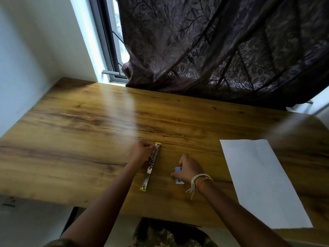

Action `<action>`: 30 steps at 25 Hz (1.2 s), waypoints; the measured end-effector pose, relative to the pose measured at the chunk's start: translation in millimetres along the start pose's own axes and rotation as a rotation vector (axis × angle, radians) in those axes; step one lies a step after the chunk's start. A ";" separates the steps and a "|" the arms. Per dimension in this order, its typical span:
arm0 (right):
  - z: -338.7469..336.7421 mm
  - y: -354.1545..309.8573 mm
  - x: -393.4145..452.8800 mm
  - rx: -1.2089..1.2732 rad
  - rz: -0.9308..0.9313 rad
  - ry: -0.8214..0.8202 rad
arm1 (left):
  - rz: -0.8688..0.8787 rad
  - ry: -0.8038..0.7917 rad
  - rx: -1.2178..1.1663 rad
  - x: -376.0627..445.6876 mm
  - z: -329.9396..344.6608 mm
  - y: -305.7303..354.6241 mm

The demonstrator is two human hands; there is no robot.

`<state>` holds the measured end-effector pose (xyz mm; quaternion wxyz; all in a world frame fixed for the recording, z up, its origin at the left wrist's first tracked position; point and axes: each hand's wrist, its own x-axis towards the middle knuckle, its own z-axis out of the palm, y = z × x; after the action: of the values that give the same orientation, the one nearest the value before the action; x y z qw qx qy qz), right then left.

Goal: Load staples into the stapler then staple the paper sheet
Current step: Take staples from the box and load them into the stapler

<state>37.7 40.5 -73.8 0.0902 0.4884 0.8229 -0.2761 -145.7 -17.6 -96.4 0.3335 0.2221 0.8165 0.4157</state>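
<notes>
The left hand [142, 152] rests at the far end of the stapler [151, 166], its fingers curled onto the metal there and holding it against the bench [80, 125]. The right hand [188, 168] lies over a small blue staple box [178, 175], fingers bent down around it; a bundle of threads [199, 180] circles that wrist. The stapler lies swung open flat, a long silver strip with yellow tips at both ends, running away from the person at mid-bench. The box sits just right of it, apart. The paper [263, 179], a white sheet with a fold line, lies well to the right. A dark curtain [213, 47] hangs behind the bench beside a window [114, 41].
</notes>
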 end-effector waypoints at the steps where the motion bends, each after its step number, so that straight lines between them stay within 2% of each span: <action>1: -0.6 -1.8 1.6 0.023 -0.009 0.039 | -0.003 0.011 -0.048 -1.8 -1.3 -0.5; 5: -2.2 -7.4 12.6 0.203 -0.007 0.137 | -0.050 0.097 -0.230 -12.6 -12.0 -13.5; 7: -2.4 -10.0 16.5 0.393 0.019 0.102 | -0.066 0.131 -0.344 -22.6 -17.3 -20.5; 10: -5.0 -18.3 14.1 0.795 0.120 -0.034 | -0.067 0.216 -0.443 -47.5 -24.1 -23.6; 11: -6.0 -21.5 10.9 0.898 0.149 -0.074 | -0.064 0.202 -0.424 -58.7 -24.4 -23.6; 13: -8.1 -26.5 4.1 0.987 0.160 -0.120 | -0.051 0.072 -0.350 -82.4 -16.5 -25.5; 15: -7.9 -30.5 -2.8 0.991 0.122 -0.171 | -0.030 -0.114 -0.324 -102.3 -3.6 -26.7; 17: -8.0 -34.6 -9.1 0.933 0.082 -0.212 | -0.044 -0.274 -0.407 -110.3 7.1 -22.5; 20: -12.0 -36.0 -15.2 0.727 -0.019 -0.123 | -0.145 -0.432 -0.580 -107.4 13.5 -9.9; 22: -16.9 -31.7 -17.1 0.629 -0.112 -0.032 | -0.191 -0.511 -0.666 -103.3 15.5 -5.5; 25: -22.7 -21.3 -15.0 0.593 -0.145 0.007 | -0.276 -0.615 -0.841 -97.7 21.3 -6.1; 30: -11.3 -4.3 -2.8 0.742 -0.076 0.035 | -0.467 -0.633 -1.030 -87.8 43.8 -11.8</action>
<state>36.9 43.0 -61.6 -0.1172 0.4617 0.6858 -0.5502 -55.2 -57.1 -93.5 0.7035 -0.0379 0.4016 0.5851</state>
